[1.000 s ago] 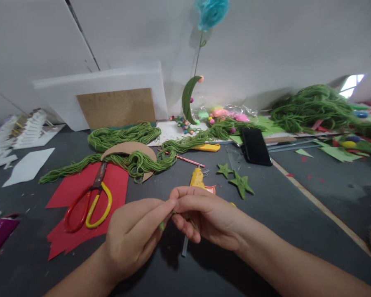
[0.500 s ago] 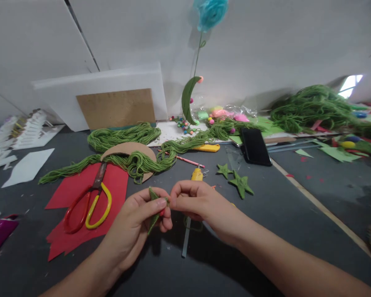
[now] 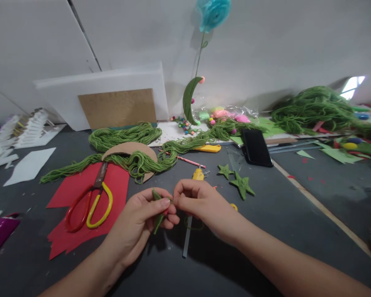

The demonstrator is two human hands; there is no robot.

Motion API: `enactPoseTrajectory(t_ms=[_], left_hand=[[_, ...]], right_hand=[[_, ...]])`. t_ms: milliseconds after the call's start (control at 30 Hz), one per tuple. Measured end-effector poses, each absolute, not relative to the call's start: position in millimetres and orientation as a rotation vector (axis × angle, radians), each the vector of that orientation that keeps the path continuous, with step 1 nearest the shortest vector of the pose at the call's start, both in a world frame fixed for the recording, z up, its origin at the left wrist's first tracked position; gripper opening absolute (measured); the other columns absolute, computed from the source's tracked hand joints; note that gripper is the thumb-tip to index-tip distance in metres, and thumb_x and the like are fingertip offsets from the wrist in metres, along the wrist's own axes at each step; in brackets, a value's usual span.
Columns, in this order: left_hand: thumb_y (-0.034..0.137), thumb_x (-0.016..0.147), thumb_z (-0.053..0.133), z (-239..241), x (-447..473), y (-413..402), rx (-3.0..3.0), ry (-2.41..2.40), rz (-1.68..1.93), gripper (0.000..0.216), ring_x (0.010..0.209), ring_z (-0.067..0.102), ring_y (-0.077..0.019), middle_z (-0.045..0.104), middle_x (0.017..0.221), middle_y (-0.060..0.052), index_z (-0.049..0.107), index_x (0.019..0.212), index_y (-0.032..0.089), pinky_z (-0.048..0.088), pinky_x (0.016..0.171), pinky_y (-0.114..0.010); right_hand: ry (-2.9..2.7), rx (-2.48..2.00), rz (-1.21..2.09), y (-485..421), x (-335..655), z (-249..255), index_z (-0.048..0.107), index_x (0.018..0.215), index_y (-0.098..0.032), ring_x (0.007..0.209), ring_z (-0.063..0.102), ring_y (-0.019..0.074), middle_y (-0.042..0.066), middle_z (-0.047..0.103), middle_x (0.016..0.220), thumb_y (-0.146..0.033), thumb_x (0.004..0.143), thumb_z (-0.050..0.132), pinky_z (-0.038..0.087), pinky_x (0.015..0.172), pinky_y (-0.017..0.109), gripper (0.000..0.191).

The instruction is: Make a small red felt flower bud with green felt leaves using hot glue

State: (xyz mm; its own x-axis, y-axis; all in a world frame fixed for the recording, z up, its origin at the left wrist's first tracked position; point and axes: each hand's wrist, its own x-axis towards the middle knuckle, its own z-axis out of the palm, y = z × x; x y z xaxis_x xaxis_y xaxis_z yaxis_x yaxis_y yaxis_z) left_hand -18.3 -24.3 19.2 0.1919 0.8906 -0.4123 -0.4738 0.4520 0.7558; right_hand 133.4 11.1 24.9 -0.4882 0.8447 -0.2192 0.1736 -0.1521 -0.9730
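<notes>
My left hand (image 3: 142, 225) is closed around a small green felt star (image 3: 158, 211), held edge-on above the dark table (image 3: 266, 231). My right hand (image 3: 198, 204) is pinched shut against the star's right side, on something too small to make out, with a thin green yarn loop (image 3: 194, 226) hanging below it. A yellow glue gun (image 3: 198, 175) lies just behind my right hand, and a clear glue stick (image 3: 186, 239) lies under it. Two green felt stars (image 3: 239, 181) rest on the table to the right.
Red-and-yellow scissors (image 3: 91, 202) lie on red paper (image 3: 80, 222) at left. Green yarn skeins (image 3: 132, 159) drape over a cardboard disc. A black phone (image 3: 256, 147), yellow cutter (image 3: 207, 148), pink pencil (image 3: 185, 160), coloured beads, white foam boards (image 3: 105, 88) and a big yarn heap (image 3: 315, 107) sit behind.
My hands rose slightly and parted; the green star turned from hidden between the fingers to showing edge-on in my left hand. Since half a second ago, little moved.
</notes>
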Motion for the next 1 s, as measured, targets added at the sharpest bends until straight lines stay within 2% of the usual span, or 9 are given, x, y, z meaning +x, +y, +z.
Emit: enactPoseTrajectory(t_ms=[267, 400, 533, 633, 733, 900, 1000], left_hand=[[0.021, 0.072, 0.067, 9.8, -19.7, -20.6, 0.887, 1.153, 1.147, 0.009, 0.055, 0.062, -0.0105, 0.064, 0.059, 0.001, 0.060, 0.075, 0.014, 0.049, 0.050, -0.018], [0.023, 0.072, 0.066, 8.3, -21.0, -19.9, 0.898, 1.176, 1.173, 0.013, 0.054, 0.062, -0.0111, 0.065, 0.059, 0.001, 0.057, 0.076, 0.015, 0.049, 0.049, -0.019], [0.024, 0.073, 0.064, 11.4, -21.4, -18.2, 0.968, 1.265, 1.126, 0.013, 0.044, 0.057, -0.0076, 0.063, 0.055, 0.003, 0.054, 0.072, 0.015, 0.044, 0.046, -0.017], [0.025, 0.073, 0.062, 15.7, -21.6, -17.9, 1.046, 1.335, 1.059, 0.013, 0.042, 0.054, -0.0080, 0.059, 0.051, 0.005, 0.054, 0.070, 0.016, 0.042, 0.044, -0.017], [0.025, 0.072, 0.060, 21.6, -21.5, -20.9, 1.164, 1.403, 0.979, 0.010, 0.045, 0.056, -0.0106, 0.059, 0.051, 0.004, 0.056, 0.069, 0.016, 0.044, 0.046, -0.020], [0.019, 0.072, 0.058, 27.3, -20.5, -29.0, 1.590, 1.520, 0.960, 0.006, 0.053, 0.058, -0.0125, 0.063, 0.056, 0.002, 0.061, 0.066, 0.018, 0.044, 0.053, -0.021], [0.016, 0.072, 0.057, 25.5, -20.8, -29.6, 1.756, 1.494, 0.920, 0.008, 0.056, 0.059, -0.0131, 0.064, 0.059, 0.002, 0.062, 0.066, 0.019, 0.044, 0.055, -0.020]], right_hand=[[-1.753, -1.133, 1.544, 11.0, 132.6, 28.4, 0.049, 0.064, -0.017, 0.053, 0.042, 0.0078, -0.005, 0.048, 0.058, -0.013, 0.072, 0.050, 0.031, 0.050, 0.019, 0.008], [-2.112, -1.246, 1.003, 3.4, 132.6, 26.7, 0.058, 0.076, -0.018, 0.050, 0.042, 0.0091, -0.004, 0.050, 0.055, -0.019, 0.079, 0.049, 0.027, 0.049, 0.021, 0.010], [-2.459, -0.982, 0.317, -1.1, 135.2, 22.6, 0.060, 0.076, -0.016, 0.055, 0.046, 0.0113, 0.001, 0.056, 0.063, -0.020, 0.087, 0.041, 0.025, 0.052, 0.023, 0.022], [-2.552, -0.873, 0.080, 0.9, 138.6, 23.9, 0.060, 0.074, -0.015, 0.053, 0.042, 0.0111, 0.001, 0.053, 0.062, -0.019, 0.089, 0.039, 0.023, 0.050, 0.024, 0.026], [-2.584, -0.818, 0.090, 3.9, 141.9, 29.4, 0.060, 0.076, -0.015, 0.055, 0.042, 0.0111, 0.001, 0.052, 0.064, -0.018, 0.089, 0.039, 0.025, 0.051, 0.023, 0.025], [-2.529, -0.809, 0.390, 6.1, 145.3, 40.0, 0.058, 0.076, -0.014, 0.057, 0.043, 0.0103, 0.000, 0.051, 0.065, -0.014, 0.083, 0.046, 0.030, 0.054, 0.021, 0.013], [-2.528, -0.812, 0.461, 6.9, 146.0, 44.1, 0.058, 0.074, -0.014, 0.059, 0.044, 0.0106, 0.000, 0.051, 0.067, -0.012, 0.079, 0.049, 0.031, 0.055, 0.021, 0.010]])
